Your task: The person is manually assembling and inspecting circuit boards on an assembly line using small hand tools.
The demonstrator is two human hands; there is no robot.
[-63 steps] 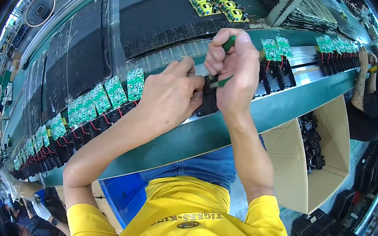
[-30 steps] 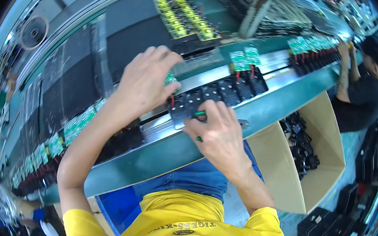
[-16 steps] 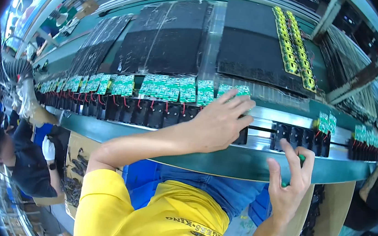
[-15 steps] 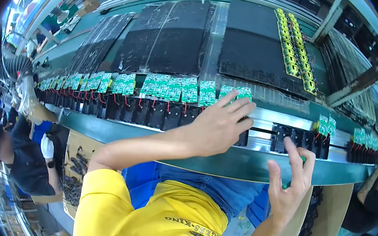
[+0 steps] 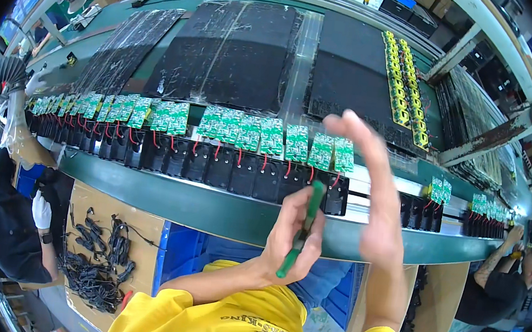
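Note:
My left hand (image 5: 294,237) is closed around a green-handled tool (image 5: 315,200), held slantwise in front of the near row; its exact kind is unclear. Its upper end overlaps a black plastic case (image 5: 289,191) near the right end of that row. My right hand (image 5: 378,178) is raised, blurred, with fingers stretched toward the rightmost green circuit boards (image 5: 343,155); I see nothing held in it. The boards stand along the back of the cases, joined to them by red wires.
Black sheets (image 5: 226,51) lie behind the row, with strips of yellow parts (image 5: 407,90) at right. More cases with boards (image 5: 434,200) stand further right. A carton of black cables (image 5: 100,265) is at lower left. Co-workers (image 5: 13,230) (image 5: 511,273) flank me.
The green-handled tool has passed from my right hand to my left. My left hand has come down from the boards; my right has risen toward them. The view has shifted.

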